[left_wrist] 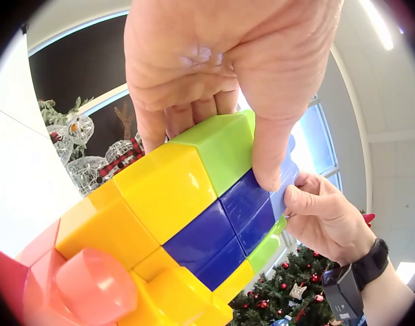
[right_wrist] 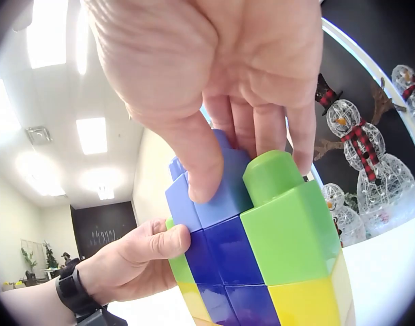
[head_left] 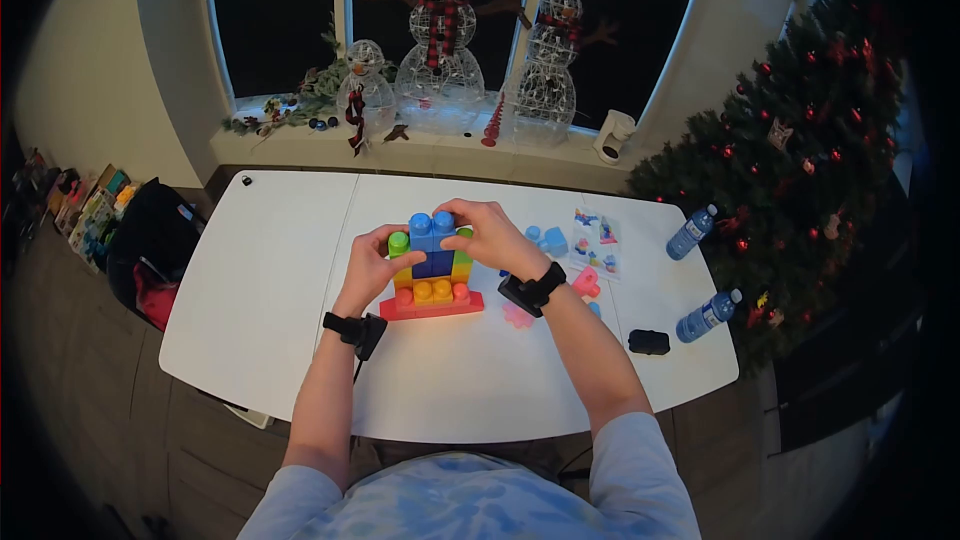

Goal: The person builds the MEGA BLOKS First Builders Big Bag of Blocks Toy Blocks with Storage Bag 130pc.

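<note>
A tower of toy building blocks stands on the white table, rising from a long red base block (head_left: 400, 311). Yellow blocks (left_wrist: 165, 187) sit above the base, with dark blue blocks (left_wrist: 207, 246) in the middle and green blocks (right_wrist: 292, 231) at both sides. On top is a light blue block (head_left: 432, 231) with two studs. My right hand (head_left: 497, 242) pinches this light blue block, thumb in front and fingers behind. My left hand (head_left: 373, 265) grips the tower's left side around the green block (head_left: 398, 244), its thumb reaching across to the blue ones.
Right of the tower lie light blue blocks (head_left: 553, 241), pink pieces (head_left: 587, 283) and a picture sheet (head_left: 597, 245). Two water bottles (head_left: 692, 232) and a black case (head_left: 649, 342) are at the table's right end. Wire snowmen (head_left: 440, 80) line the windowsill; a Christmas tree (head_left: 790, 170) stands right.
</note>
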